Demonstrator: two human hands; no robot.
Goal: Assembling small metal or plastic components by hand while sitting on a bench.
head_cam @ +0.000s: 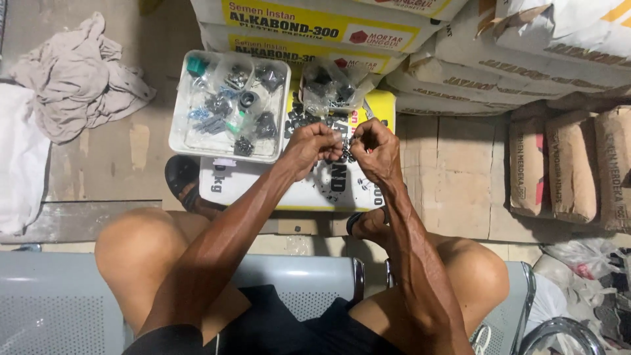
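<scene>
While the person sits on a grey metal bench [59, 302], both hands meet in front of the knees, over a white and yellow sack [309, 187] that lies flat on the floor. The left hand [314, 146] is curled up tight, with its fingertips [335, 139] pinched together on a small clear bag [339, 137]. The right hand [373, 150] is curled the same way, and its fingertips [355, 141] pinch the other side of that bag. The two hands almost touch. The bag is thin and see-through, and too small here to tell what is inside it.

Both arms are bare and reach forward from the body. They bend at the elbows and come close together at the wrists. The backs of the hands face up.

Small dark metal bits [299, 121] lie loose on the sack just under the hands, near its far edge. A bigger clear bag [332, 89] of dark bits rests at the far edge of the sack. A white square tray [179, 128] sits at the far left corner of the sack. It holds more little clear bags of dark and blue parts. Paper sacks [499, 72] are piled behind it all. A crumpled pale cloth [72, 79] lies on the floor, well apart to the left. A black sandal [181, 177] peeks out beside the tray.
</scene>
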